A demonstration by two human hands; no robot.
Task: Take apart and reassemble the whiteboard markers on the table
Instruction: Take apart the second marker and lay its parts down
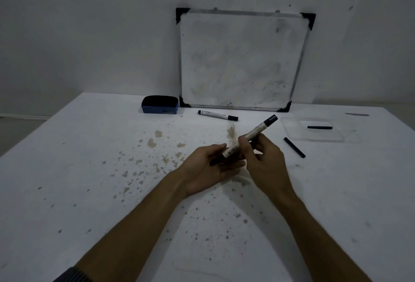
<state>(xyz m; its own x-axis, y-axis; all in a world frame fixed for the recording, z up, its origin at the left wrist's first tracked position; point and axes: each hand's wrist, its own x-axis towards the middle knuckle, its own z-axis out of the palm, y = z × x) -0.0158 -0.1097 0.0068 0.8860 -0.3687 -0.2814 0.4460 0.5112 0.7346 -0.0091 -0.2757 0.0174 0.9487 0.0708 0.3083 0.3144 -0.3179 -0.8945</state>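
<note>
Dark ribbed cuff (71,275) on my left forearm sits lowest in view; both hands meet over the stained counter (78,169).
L hand (207,167) lies palm-up, grip wide, w/ a dark piece across the fingers, too dim to tell what. R hand (262,158) has its grip closed round the marker (250,135), black end tilted up and away, pale end over my left palm. Print on barrel unreadable. Second marker (217,115) lies by the whiteboard (242,57), label also illegible. One black stick (294,147) on counter, another (319,127) in clear tray (292,129).
</note>
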